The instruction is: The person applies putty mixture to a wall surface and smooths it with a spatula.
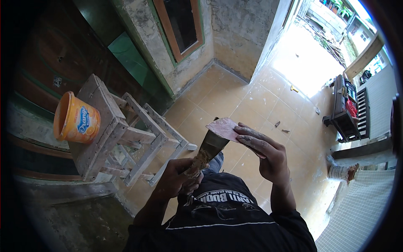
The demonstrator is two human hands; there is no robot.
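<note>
My left hand (pixel 182 178) grips the crusted handle of a metal scraper (pixel 212 145), its wide blade angled up and away from me. At the blade's far end, a flat pale pink piece (pixel 220 126), perhaps paper or putty on a second blade, is held in my right hand (pixel 268 155). That hand's dusty fingers are pressed against it, with the thumb mostly hidden underneath.
An orange plastic bucket (pixel 75 119) sits on a rough wooden step stool (pixel 98 159) at left, beside a door. A dark wooden bench (pixel 342 109) with a red item stands at right. Small debris lies on the tiled floor (pixel 252 105); a framed window (pixel 180 29) is ahead.
</note>
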